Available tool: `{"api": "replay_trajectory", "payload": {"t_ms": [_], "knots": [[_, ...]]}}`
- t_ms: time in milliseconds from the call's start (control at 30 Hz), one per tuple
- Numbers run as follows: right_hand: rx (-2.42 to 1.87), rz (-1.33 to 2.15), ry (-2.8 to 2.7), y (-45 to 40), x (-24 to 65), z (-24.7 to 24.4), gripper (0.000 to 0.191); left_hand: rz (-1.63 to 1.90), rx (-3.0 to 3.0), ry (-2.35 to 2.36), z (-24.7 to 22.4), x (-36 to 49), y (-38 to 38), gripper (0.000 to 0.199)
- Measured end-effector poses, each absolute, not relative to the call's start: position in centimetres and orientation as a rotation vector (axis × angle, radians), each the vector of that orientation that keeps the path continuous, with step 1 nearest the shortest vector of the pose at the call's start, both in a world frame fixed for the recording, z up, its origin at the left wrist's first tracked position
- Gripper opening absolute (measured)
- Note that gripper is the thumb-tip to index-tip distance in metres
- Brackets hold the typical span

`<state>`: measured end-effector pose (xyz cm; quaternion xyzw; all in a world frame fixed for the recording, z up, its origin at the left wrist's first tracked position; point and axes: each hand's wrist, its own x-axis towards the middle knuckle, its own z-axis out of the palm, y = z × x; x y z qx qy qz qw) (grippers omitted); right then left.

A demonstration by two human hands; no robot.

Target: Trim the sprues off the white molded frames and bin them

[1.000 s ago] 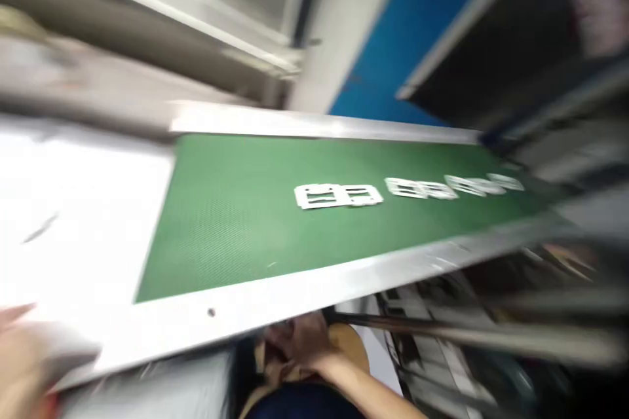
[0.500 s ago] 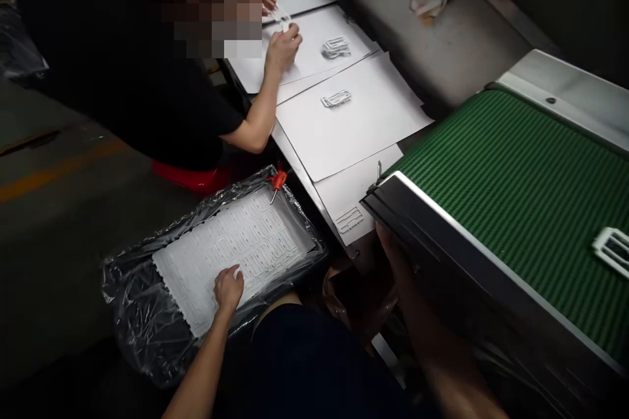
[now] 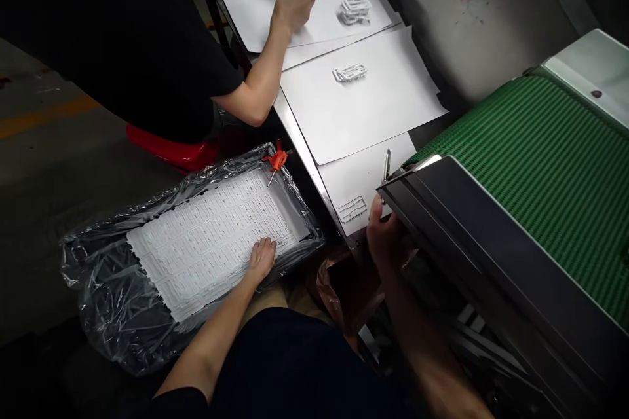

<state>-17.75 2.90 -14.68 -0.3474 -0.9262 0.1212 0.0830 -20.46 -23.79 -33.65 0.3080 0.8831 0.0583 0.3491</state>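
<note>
Flat white frames (image 3: pixel 206 236) are lying in close rows inside the plastic-lined bin (image 3: pixel 118 304). They are looking light, stiff and thin-barred, probably snapping if bent, so an outer long edge seems the best hold. The left hand (image 3: pixel 263 256) is resting on them by the bin's near edge, toward its right corner, fingers loosely extended and apparently grasping nothing. A single frame (image 3: pixel 352 209) is lying near the table's near corner. The right hand (image 3: pixel 383 232) is reaching up just beside that corner, under the conveyor's end; its fingers are too shadowed to tell whether they are gripping.

Behind the bin's far edge a red stool (image 3: pixel 171 147) is showing; a co-worker's hand (image 3: pixel 297 0) is working over smooth white paper (image 3: pixel 363 108), and the ribbed green belt (image 3: pixel 535 163) is stretching away right.
</note>
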Motion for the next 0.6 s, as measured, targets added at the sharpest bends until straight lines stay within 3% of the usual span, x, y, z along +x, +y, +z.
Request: {"api": "replay_trajectory", "payload": {"t_ms": [200,400,600], "knots": [[-0.676,1.013,-3.243,-7.9,-17.0,-21.0,0.024,0.186,0.904,2.168,-33.8,-21.1,-24.8,0.026],[-1.178,1.09,-3.539,-10.0,-21.1,-29.3,0.03,0.263,0.706,2.152,-34.3,-20.4,-25.1,0.032],[-1.301,1.169,-3.603,-9.1,-21.2,-31.2,0.034,0.445,0.392,2.147,-35.4,-20.4,-24.7,0.029]]}}
